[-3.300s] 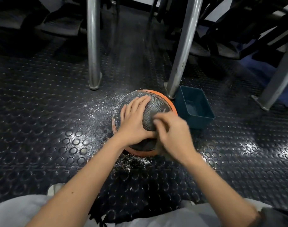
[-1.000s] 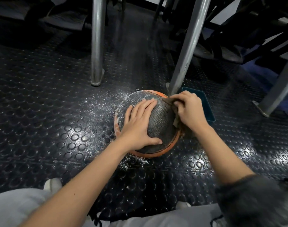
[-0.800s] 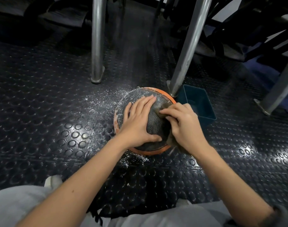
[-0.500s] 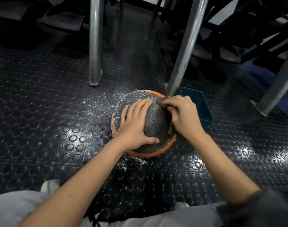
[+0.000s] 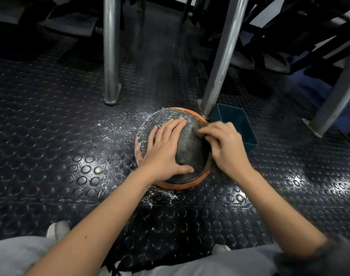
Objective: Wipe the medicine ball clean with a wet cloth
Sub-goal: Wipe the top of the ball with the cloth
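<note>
A: Two hands on the ball, head view. What are the fingers doing?
B: Left hand lies flat on top, fingers straight and close together, thumb spread toward the near side, steadying it. Right hand has its fingers curled, pinching the cloth against the ball's right flank.
A: Where is the ball?
B: On the studded floor, under both palms, just short of a steel leg; a bin sits beyond the right fingertips.
A: How far along?
B: Midway, I judge. The patch between the fingers looks dark and wiped; white dust clings beyond the left fingertips, and more lies on the floor. The left flank and underside remain.
</note>
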The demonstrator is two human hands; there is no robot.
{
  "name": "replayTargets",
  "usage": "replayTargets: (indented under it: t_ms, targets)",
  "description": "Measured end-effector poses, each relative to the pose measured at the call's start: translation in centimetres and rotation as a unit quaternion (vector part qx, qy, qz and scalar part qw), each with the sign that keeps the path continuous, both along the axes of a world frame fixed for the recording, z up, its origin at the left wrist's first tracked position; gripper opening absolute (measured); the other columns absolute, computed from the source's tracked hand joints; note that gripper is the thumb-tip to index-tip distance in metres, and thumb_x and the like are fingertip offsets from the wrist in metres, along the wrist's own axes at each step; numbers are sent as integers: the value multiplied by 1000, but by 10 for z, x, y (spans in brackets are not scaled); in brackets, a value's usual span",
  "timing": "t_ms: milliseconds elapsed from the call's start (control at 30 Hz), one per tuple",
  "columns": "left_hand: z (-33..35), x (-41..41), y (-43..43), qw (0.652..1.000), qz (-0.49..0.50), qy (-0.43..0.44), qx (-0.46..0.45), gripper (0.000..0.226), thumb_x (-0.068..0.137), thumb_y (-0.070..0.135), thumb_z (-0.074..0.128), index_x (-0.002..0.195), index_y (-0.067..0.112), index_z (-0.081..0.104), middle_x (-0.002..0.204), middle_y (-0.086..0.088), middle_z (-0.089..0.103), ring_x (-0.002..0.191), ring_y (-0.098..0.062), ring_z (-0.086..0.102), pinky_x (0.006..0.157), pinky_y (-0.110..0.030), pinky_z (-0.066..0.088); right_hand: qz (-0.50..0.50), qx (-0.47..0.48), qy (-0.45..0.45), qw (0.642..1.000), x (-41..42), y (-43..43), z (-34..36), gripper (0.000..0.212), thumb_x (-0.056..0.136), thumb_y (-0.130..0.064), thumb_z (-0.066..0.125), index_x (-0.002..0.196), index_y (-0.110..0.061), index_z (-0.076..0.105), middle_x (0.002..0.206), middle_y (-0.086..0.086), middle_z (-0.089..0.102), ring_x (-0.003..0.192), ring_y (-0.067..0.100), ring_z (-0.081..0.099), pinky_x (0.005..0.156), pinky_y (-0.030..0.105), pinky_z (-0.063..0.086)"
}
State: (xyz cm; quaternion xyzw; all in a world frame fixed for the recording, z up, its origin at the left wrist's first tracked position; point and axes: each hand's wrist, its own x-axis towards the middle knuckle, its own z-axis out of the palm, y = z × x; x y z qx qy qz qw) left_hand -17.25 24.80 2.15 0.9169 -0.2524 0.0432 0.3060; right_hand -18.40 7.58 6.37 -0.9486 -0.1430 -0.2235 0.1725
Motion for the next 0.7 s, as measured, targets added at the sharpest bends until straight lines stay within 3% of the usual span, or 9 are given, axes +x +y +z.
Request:
replayTargets:
  t_ms: [100,167,233,300,400,500,633,700]
  targets:
    - [0,0,2,1000,-12,-7,-3,116,67,53,76,149,28,-2,155,14,-3,139,0,-10,112,-30,-17,64,-63,-13,996,-19,0,-2,25,86,-6,50,97,-6,72,94,5,66,86,17,42,73,23,39]
    - [2,0,0,1000,-18,-9,2,115,68,53,75,150,27,-2,154,14,-3,140,-1,-9,111,-29,-18,22,-61,-2,998,4,-9,3,25,87,-3,51,98,-8,72,95,7,67,85,24,46,70,31,41]
    - [2,0,-1,1000,-18,-14,3,115,68,54,75,150,26,-2,155,13,-2,140,-2,-9,111,-30,-18,-32,-42,19,998,29,-16,7,26,86,4,55,99,-9,72,95,8,66,85,29,48,74,30,37]
    - [1,2,1,1000,-17,-15,-1,116,67,54,75,150,26,-1,155,12,-1,140,-2,-8,111,-30,-17,-47,-16,23,998,35,-14,5,27,85,6,56,99,-10,73,96,7,67,86,32,50,73,21,29]
    - [0,3,7,1000,-8,-13,-16,116,65,52,77,149,26,2,155,12,1,139,-1,-6,110,-26,-18,-4,9,-7,1000,6,3,-3,24,84,3,57,96,-10,73,95,3,67,87,21,47,73,11,27]
    - [1,2,8,1000,-13,-10,-12,115,66,51,76,150,27,1,155,12,0,140,-1,-8,109,-26,-20,69,-32,-15,997,-17,8,-7,22,83,0,55,96,-7,72,94,5,66,87,17,42,76,19,34]
    - [4,1,3,1000,-19,0,-6,115,69,51,75,149,27,-3,154,14,-4,138,1,-10,109,-27,-20,-17,-37,35,999,27,-9,8,27,88,3,53,102,-10,71,98,7,64,87,21,42,78,37,42]
    - [4,2,2,1000,-19,-3,-4,115,69,52,74,149,27,-3,154,14,-4,138,1,-10,109,-26,-21,-47,-29,49,997,37,-12,11,27,89,3,53,102,-11,72,98,7,64,88,23,42,81,31,37]
